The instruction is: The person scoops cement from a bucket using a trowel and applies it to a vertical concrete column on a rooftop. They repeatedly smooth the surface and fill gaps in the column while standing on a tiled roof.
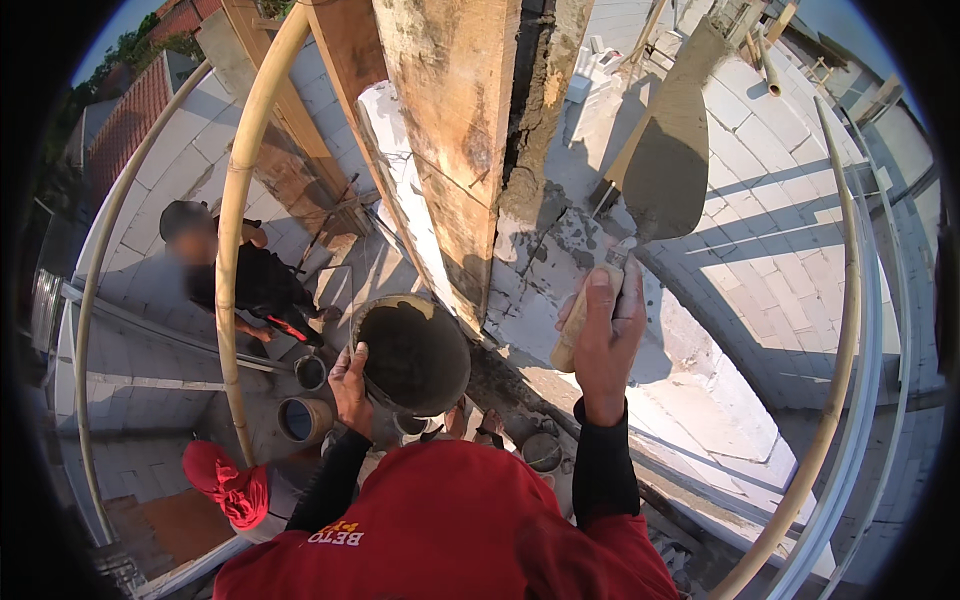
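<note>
At the middle left, my left hand grips the rim of a round bucket. Dark wet mortar shows inside it. On the right, the fingers of my right hand are wrapped round the wooden handle of a trowel. Its wide blade points up and away, grey with mortar. The blade appears just above the mortar-spotted top of a white block wall. Beside it stands a column of wooden boards, with rough grey mortar along its right edge.
Bamboo poles curve up at the left and right. A person in dark clothes is below at left; another with a red head covering is nearer. Several buckets stand below. White block walls extend right.
</note>
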The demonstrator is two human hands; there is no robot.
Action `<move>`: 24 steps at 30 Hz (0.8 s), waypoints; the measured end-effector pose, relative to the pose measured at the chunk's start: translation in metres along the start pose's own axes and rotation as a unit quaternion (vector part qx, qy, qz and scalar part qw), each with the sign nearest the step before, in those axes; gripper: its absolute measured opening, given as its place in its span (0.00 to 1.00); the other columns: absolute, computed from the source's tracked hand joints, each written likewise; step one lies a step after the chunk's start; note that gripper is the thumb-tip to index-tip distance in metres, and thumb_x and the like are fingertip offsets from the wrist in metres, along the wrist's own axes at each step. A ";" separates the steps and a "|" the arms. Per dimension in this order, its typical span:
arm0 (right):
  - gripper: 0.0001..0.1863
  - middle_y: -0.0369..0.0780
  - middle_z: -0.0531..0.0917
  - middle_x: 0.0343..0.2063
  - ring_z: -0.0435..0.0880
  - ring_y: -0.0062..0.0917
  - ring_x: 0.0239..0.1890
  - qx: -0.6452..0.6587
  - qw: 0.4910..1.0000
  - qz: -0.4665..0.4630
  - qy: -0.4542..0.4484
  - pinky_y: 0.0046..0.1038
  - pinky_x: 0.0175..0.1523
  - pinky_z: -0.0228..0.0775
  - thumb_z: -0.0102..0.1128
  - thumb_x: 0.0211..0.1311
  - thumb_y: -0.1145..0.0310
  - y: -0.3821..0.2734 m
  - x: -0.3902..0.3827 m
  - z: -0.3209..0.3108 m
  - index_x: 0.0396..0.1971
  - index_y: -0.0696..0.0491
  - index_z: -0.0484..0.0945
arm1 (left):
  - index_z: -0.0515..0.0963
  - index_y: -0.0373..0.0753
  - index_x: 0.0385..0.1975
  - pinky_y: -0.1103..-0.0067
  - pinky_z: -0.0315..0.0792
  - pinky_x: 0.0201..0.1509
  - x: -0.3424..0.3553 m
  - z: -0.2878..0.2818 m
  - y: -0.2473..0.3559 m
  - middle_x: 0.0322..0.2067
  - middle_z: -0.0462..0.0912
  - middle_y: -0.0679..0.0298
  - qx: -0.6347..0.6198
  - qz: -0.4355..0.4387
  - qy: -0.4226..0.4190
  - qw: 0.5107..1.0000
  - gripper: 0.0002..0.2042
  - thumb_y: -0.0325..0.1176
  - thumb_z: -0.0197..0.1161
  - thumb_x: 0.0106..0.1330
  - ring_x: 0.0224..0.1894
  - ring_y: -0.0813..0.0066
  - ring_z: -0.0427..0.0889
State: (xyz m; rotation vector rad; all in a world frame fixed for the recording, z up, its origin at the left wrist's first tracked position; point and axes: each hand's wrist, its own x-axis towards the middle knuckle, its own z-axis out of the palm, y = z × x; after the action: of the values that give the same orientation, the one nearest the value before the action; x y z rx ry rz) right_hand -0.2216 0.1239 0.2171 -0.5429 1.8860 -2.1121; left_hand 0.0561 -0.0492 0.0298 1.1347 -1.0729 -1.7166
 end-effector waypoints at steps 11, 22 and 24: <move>0.24 0.38 0.75 0.37 0.79 0.22 0.23 0.255 0.909 0.321 -0.078 0.29 0.24 0.75 0.49 0.82 0.54 0.006 -0.052 0.075 0.66 0.54 0.64 | 0.83 0.33 0.52 0.82 0.70 0.53 0.009 0.023 -0.034 0.44 0.84 0.69 -0.054 -0.031 -0.089 0.994 0.15 0.36 0.69 0.73 0.46 0.85 0.77; 0.16 0.36 0.78 0.34 0.80 0.22 0.19 0.148 0.958 0.209 -0.130 0.27 0.20 0.74 0.53 0.81 0.54 0.021 -0.018 0.057 0.55 0.51 0.72 | 0.83 0.32 0.53 0.80 0.77 0.50 -0.003 0.028 -0.005 0.45 0.88 0.66 -0.069 -0.051 -0.071 0.994 0.15 0.35 0.69 0.73 0.42 0.82 0.83; 0.18 0.37 0.76 0.33 0.78 0.22 0.18 0.122 0.964 0.214 -0.102 0.26 0.19 0.71 0.49 0.82 0.56 0.024 -0.031 0.048 0.57 0.53 0.70 | 0.83 0.28 0.51 0.81 0.77 0.48 0.005 0.024 -0.017 0.43 0.87 0.67 -0.054 -0.038 -0.079 0.995 0.17 0.35 0.71 0.72 0.43 0.83 0.82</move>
State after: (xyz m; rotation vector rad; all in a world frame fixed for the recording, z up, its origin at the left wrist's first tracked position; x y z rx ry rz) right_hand -0.1736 0.0910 0.1942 -0.2544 1.4454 -1.8810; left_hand 0.0297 -0.0431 0.0187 0.9965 -1.0294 -1.9273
